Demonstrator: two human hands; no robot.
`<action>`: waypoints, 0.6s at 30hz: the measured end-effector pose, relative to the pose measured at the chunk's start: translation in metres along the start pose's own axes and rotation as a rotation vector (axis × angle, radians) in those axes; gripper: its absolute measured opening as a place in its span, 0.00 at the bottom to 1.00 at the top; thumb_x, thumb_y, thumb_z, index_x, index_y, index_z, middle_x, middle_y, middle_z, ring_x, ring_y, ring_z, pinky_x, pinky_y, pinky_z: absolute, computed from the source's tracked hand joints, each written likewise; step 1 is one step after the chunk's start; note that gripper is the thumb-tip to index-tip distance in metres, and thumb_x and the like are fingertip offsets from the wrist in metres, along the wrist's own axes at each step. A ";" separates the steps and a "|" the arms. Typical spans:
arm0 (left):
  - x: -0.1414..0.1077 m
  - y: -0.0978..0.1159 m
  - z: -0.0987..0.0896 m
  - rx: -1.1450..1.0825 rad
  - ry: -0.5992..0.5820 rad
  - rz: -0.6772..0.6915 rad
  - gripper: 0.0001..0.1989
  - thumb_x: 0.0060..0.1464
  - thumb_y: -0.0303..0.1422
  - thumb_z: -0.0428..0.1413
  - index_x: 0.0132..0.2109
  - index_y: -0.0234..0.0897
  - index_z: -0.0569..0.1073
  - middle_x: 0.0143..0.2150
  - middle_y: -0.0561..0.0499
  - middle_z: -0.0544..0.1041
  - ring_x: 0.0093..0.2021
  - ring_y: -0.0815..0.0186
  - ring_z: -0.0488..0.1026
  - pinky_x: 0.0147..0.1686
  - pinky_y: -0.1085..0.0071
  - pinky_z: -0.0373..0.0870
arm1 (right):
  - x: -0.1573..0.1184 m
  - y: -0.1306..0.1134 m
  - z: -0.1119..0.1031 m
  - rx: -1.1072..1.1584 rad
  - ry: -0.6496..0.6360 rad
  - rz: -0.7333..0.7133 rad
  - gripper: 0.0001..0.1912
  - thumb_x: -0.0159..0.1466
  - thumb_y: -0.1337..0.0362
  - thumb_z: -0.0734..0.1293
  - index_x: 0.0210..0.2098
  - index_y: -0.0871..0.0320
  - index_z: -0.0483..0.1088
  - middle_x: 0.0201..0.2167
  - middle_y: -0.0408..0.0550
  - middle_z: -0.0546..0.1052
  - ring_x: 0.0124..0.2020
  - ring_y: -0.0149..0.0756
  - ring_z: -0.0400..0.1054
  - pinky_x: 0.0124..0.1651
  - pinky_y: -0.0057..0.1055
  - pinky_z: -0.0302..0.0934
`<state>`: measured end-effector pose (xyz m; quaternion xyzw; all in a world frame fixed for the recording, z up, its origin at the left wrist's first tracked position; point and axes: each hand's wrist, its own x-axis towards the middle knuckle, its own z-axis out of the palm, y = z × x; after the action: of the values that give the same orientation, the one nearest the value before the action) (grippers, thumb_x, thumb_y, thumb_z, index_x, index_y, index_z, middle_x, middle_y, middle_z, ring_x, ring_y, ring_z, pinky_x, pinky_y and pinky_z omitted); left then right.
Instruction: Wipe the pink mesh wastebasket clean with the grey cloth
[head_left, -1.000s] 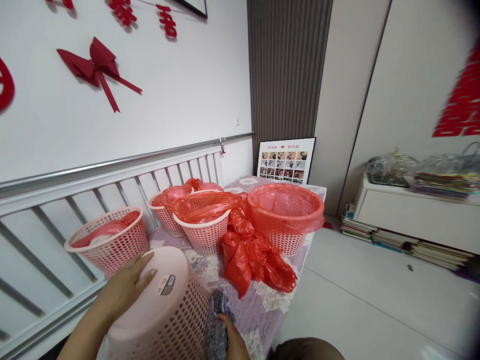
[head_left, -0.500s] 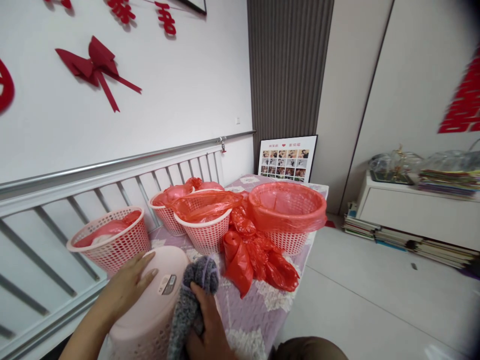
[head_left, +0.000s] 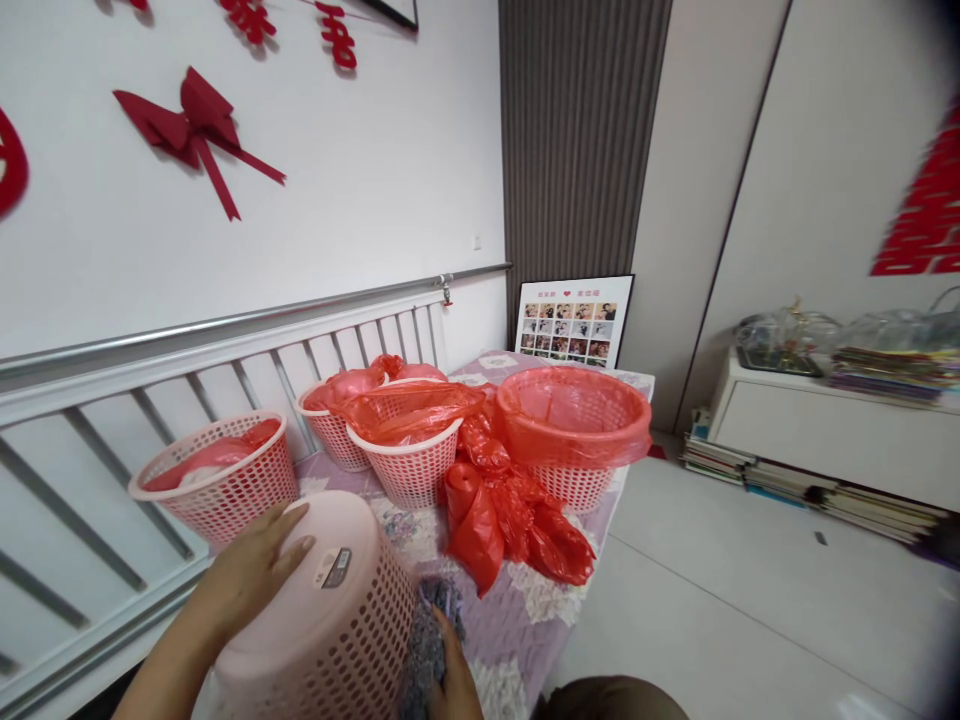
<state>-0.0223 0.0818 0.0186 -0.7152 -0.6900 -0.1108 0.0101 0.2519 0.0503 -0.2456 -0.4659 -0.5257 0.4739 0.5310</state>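
starting at the left, a pale pink oval basket of perforated plastic (head_left: 232,500), with red plastic and something white inside, stands just beyond the left hand (head_left: 259,570). that hand is unclenched, its palm and fingers laid on the flat base of an upturned pale pink plastic basket (head_left: 322,640), beside a small grey-and-white label (head_left: 333,568). ahead of the left hand, by the white slatted railing (head_left: 360,350), a smaller pink perforated basket (head_left: 341,440) holds red plastic. to its right, another pink basket with a white rim (head_left: 412,470) has thin red plastic film (head_left: 420,408) draped over it. the right hand (head_left: 456,665) grasps a bunched grey fuzzy cloth (head_left: 427,640) at the upturned basket's perforated side, low over the purple-and-white floral tablecloth (head_left: 487,610). beyond the right hand lie a glossy red roll of plastic bags (head_left: 474,525) and, farther right, a large pink basket lined with red film (head_left: 574,480).
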 end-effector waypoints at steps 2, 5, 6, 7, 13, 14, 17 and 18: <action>0.000 0.000 0.000 0.001 0.000 -0.001 0.35 0.62 0.54 0.41 0.66 0.36 0.66 0.70 0.41 0.62 0.70 0.51 0.59 0.69 0.51 0.53 | 0.002 -0.019 0.004 0.009 -0.007 0.040 0.37 0.52 0.73 0.65 0.62 0.51 0.67 0.64 0.47 0.70 0.67 0.43 0.60 0.71 0.43 0.49; 0.000 0.000 -0.001 0.002 -0.008 -0.009 0.36 0.62 0.54 0.41 0.66 0.35 0.66 0.70 0.40 0.63 0.70 0.51 0.59 0.68 0.51 0.54 | 0.005 -0.078 0.013 0.031 -0.050 0.011 0.37 0.55 0.74 0.63 0.64 0.52 0.65 0.66 0.48 0.67 0.69 0.42 0.57 0.72 0.43 0.45; 0.001 0.000 -0.001 0.003 -0.011 -0.012 0.36 0.61 0.54 0.41 0.66 0.35 0.66 0.70 0.40 0.63 0.70 0.50 0.58 0.68 0.50 0.53 | 0.005 -0.102 0.015 0.045 -0.081 -0.028 0.37 0.56 0.74 0.63 0.65 0.50 0.63 0.67 0.47 0.65 0.69 0.41 0.56 0.72 0.43 0.46; 0.001 0.000 -0.001 0.004 -0.015 -0.013 0.36 0.61 0.54 0.41 0.66 0.35 0.66 0.70 0.40 0.63 0.70 0.51 0.58 0.69 0.50 0.53 | 0.005 -0.125 0.017 0.055 -0.109 -0.075 0.38 0.57 0.73 0.63 0.66 0.49 0.61 0.67 0.46 0.64 0.69 0.41 0.55 0.72 0.43 0.47; 0.001 0.003 -0.004 0.009 -0.023 -0.001 0.37 0.61 0.55 0.40 0.65 0.33 0.66 0.70 0.38 0.63 0.70 0.51 0.59 0.69 0.52 0.53 | 0.029 -0.185 0.027 0.209 -0.158 -0.228 0.34 0.56 0.68 0.69 0.62 0.50 0.67 0.64 0.48 0.69 0.66 0.46 0.59 0.71 0.43 0.48; 0.001 0.004 -0.005 0.005 -0.024 0.002 0.38 0.61 0.55 0.40 0.66 0.34 0.66 0.70 0.38 0.62 0.69 0.50 0.59 0.68 0.52 0.54 | 0.038 -0.179 0.028 0.302 -0.132 -0.178 0.32 0.56 0.66 0.69 0.60 0.50 0.69 0.62 0.48 0.71 0.65 0.45 0.61 0.70 0.41 0.49; 0.000 0.003 -0.004 -0.009 -0.017 0.004 0.36 0.61 0.55 0.41 0.66 0.35 0.66 0.70 0.39 0.62 0.70 0.50 0.59 0.68 0.51 0.54 | 0.063 -0.148 0.027 0.489 -0.088 -0.018 0.25 0.58 0.56 0.68 0.54 0.53 0.74 0.53 0.49 0.79 0.56 0.46 0.71 0.64 0.43 0.58; 0.000 0.002 -0.002 -0.009 -0.011 -0.002 0.36 0.61 0.55 0.42 0.66 0.36 0.66 0.70 0.39 0.62 0.70 0.50 0.59 0.68 0.50 0.53 | 0.068 -0.137 0.025 0.501 -0.083 0.022 0.23 0.57 0.53 0.69 0.50 0.54 0.76 0.49 0.50 0.81 0.53 0.47 0.74 0.62 0.44 0.61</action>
<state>-0.0206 0.0815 0.0213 -0.7151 -0.6903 -0.1099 0.0028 0.2285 0.1015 -0.1011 -0.3059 -0.4081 0.6137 0.6028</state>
